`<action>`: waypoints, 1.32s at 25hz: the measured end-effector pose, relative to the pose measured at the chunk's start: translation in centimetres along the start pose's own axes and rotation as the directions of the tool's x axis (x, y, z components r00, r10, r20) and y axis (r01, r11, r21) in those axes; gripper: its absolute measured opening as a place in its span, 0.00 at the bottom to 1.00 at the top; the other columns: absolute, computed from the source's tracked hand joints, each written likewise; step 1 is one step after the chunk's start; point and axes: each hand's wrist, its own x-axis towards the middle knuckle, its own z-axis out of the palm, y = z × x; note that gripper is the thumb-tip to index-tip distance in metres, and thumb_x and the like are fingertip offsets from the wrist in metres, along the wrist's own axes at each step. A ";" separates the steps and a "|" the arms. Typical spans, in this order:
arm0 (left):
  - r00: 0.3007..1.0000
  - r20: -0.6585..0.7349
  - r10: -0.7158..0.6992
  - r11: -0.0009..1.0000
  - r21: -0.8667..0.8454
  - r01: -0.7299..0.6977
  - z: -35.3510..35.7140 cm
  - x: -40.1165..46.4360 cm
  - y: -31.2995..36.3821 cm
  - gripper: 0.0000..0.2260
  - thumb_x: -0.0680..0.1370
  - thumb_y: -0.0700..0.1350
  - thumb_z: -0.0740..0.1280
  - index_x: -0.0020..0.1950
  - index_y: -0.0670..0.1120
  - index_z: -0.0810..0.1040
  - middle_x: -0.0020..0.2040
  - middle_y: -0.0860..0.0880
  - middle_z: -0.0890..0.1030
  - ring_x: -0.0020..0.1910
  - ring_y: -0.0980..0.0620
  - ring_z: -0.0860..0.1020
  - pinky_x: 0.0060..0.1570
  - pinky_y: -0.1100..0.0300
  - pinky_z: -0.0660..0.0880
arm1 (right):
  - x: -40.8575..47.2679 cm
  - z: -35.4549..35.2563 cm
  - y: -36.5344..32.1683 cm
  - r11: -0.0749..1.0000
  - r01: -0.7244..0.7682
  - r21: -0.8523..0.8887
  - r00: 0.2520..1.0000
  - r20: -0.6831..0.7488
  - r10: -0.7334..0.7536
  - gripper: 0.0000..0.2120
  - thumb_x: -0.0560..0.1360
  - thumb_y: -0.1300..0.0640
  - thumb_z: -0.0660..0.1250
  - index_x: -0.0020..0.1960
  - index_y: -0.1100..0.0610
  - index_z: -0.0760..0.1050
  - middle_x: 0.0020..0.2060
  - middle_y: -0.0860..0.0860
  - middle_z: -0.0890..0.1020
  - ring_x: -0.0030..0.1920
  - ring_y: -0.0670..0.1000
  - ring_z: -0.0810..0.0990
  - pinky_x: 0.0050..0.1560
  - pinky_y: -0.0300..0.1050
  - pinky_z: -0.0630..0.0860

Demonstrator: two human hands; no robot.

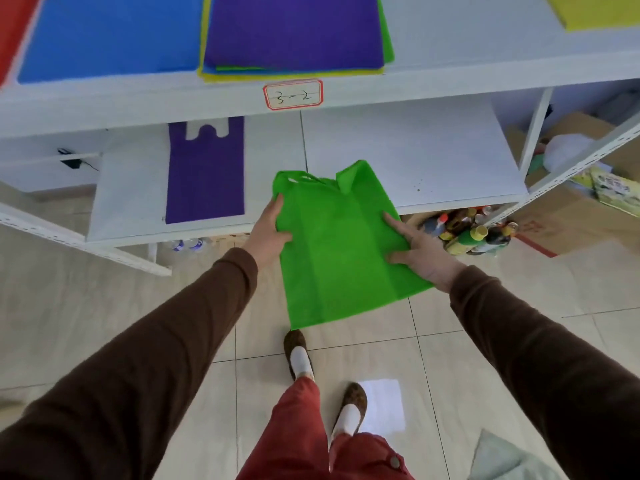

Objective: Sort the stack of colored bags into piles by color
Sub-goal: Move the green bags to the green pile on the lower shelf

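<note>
Left hand [268, 225] and right hand [420, 249] pinch flat green fabric bag [337, 251] by side edges, keeping it spread for white lower shelf [415, 154], beside purple bag [206, 174].

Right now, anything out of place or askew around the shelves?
Yes. The mixed stack on the top shelf is unevenly squared: yellow, blue and green edges stick out under the purple top bag. A white sheet lies loose on the floor by the person's foot. Nothing looks spilled or damaged.
</note>
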 end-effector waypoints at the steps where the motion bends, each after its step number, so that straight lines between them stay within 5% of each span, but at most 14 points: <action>1: 1.000 -0.003 -0.003 1.000 0.011 0.003 -0.2 1.9 -0.3 0.39 0.75 0.29 0.64 0.80 0.49 0.50 0.80 0.49 0.52 0.78 0.50 0.54 0.62 0.77 0.56 | 1.9 0.2 -0.3 0.998 0.016 -0.059 1.000 -0.014 -0.017 0.39 0.73 0.72 0.67 0.77 0.47 0.58 0.62 0.45 0.73 0.52 0.48 0.80 0.49 0.35 0.79; 3: 1.000 -0.017 -0.003 1.000 0.028 0.003 -1.2 6.5 -1.0 0.39 0.75 0.28 0.63 0.80 0.48 0.50 0.80 0.48 0.51 0.78 0.49 0.54 0.50 0.86 0.61 | 6.7 0.4 -0.6 0.991 0.044 -0.127 0.997 -0.059 -0.052 0.40 0.72 0.72 0.67 0.77 0.48 0.58 0.70 0.50 0.69 0.62 0.52 0.76 0.57 0.39 0.77; 6: 0.997 -0.051 0.061 0.997 0.056 -0.058 -3.0 14.0 -1.9 0.40 0.74 0.26 0.63 0.80 0.48 0.50 0.81 0.48 0.50 0.78 0.49 0.53 0.50 0.83 0.64 | 14.4 0.5 -0.9 0.976 0.089 -0.197 0.985 -0.127 -0.116 0.41 0.71 0.72 0.67 0.77 0.48 0.57 0.72 0.52 0.67 0.67 0.54 0.72 0.66 0.48 0.73; 10: 0.987 -0.104 0.119 0.989 0.101 -0.109 -5.2 23.2 -1.9 0.39 0.75 0.26 0.62 0.80 0.49 0.50 0.81 0.50 0.50 0.72 0.57 0.58 0.31 0.82 0.67 | 24.3 -0.3 -1.9 0.931 0.196 -0.309 0.952 -0.168 -0.256 0.42 0.70 0.72 0.67 0.78 0.50 0.56 0.73 0.53 0.65 0.71 0.54 0.67 0.73 0.51 0.65; 13: 0.966 -0.164 0.198 0.973 0.154 -0.173 -6.8 29.8 -1.5 0.38 0.75 0.27 0.62 0.80 0.50 0.51 0.81 0.50 0.51 0.77 0.53 0.55 0.45 0.85 0.64 | 31.0 -1.4 -2.4 0.918 0.274 -0.288 0.925 -0.183 -0.334 0.42 0.70 0.71 0.67 0.78 0.49 0.56 0.73 0.52 0.65 0.71 0.53 0.68 0.72 0.51 0.66; 16: 0.962 -0.188 0.200 0.956 0.250 -0.151 -7.5 35.4 -4.0 0.37 0.75 0.28 0.64 0.80 0.46 0.53 0.80 0.46 0.55 0.73 0.55 0.59 0.42 0.86 0.64 | 36.4 -0.7 -0.4 0.944 0.277 -0.178 0.934 -0.182 -0.308 0.41 0.71 0.72 0.66 0.77 0.48 0.57 0.72 0.52 0.68 0.66 0.54 0.74 0.66 0.50 0.74; 20: 0.990 -0.142 -0.016 0.929 0.364 0.067 -6.1 39.9 -11.0 0.35 0.75 0.32 0.67 0.79 0.43 0.56 0.77 0.41 0.63 0.72 0.44 0.67 0.62 0.63 0.67 | 41.7 2.4 5.6 0.991 0.030 -0.134 0.997 -0.069 -0.039 0.39 0.73 0.74 0.63 0.78 0.51 0.56 0.66 0.56 0.74 0.42 0.53 0.80 0.39 0.41 0.81; 22: 0.989 -0.146 -0.016 0.941 0.333 0.064 -5.4 40.9 -13.2 0.34 0.76 0.31 0.66 0.79 0.42 0.56 0.76 0.41 0.64 0.71 0.43 0.68 0.59 0.62 0.67 | 43.7 3.1 7.3 0.987 0.047 -0.157 0.987 -0.143 -0.070 0.38 0.72 0.75 0.63 0.77 0.52 0.59 0.68 0.57 0.73 0.44 0.53 0.81 0.43 0.45 0.82; 27: 0.953 -0.277 0.125 0.939 0.343 -0.023 -5.9 42.3 -13.9 0.33 0.76 0.33 0.68 0.78 0.45 0.60 0.75 0.41 0.64 0.68 0.41 0.71 0.57 0.62 0.68 | 45.7 2.9 7.0 0.963 0.124 -0.240 0.925 -0.323 -0.200 0.33 0.72 0.72 0.63 0.75 0.55 0.63 0.71 0.54 0.69 0.67 0.55 0.72 0.67 0.52 0.73; 30: 0.936 -0.296 0.192 0.929 0.363 -0.076 -5.6 42.6 -13.4 0.31 0.76 0.35 0.68 0.77 0.46 0.63 0.75 0.41 0.64 0.64 0.44 0.74 0.56 0.62 0.69 | 45.5 2.9 6.3 0.965 0.109 -0.238 0.920 -0.343 -0.188 0.32 0.73 0.71 0.63 0.74 0.55 0.65 0.71 0.53 0.70 0.68 0.54 0.72 0.68 0.49 0.71; 33: 0.941 -0.269 0.204 0.905 0.419 -0.076 -5.0 41.6 -12.8 0.30 0.78 0.40 0.68 0.78 0.46 0.61 0.79 0.43 0.55 0.76 0.46 0.61 0.63 0.66 0.59 | 43.7 2.7 6.4 0.955 0.079 -0.285 0.923 -0.342 -0.178 0.27 0.74 0.63 0.66 0.73 0.55 0.68 0.70 0.55 0.71 0.69 0.57 0.69 0.69 0.50 0.68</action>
